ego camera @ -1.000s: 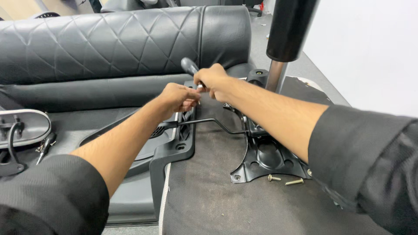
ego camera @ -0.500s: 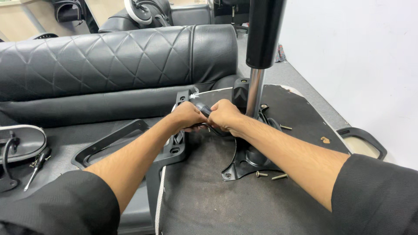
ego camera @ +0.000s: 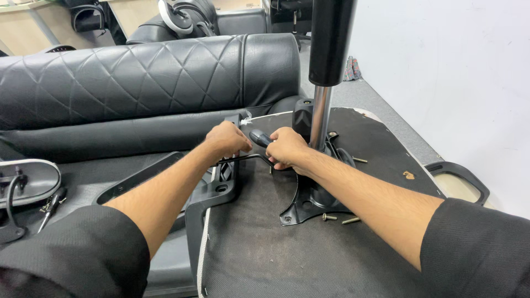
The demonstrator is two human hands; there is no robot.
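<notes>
Black lever handle [ego camera: 259,136] gripped in closed right hand [ego camera: 287,149]; thin rod [ego camera: 243,159] pinched under closed left hand [ego camera: 227,140], beside mounting plate [ego camera: 309,201]

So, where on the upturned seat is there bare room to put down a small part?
The fabric underside is bare in front, between the black metal plate and the two forearms. The far right corner by the brown mark is free too. It is crowded around the left hand, right hand and loose screws.
</notes>
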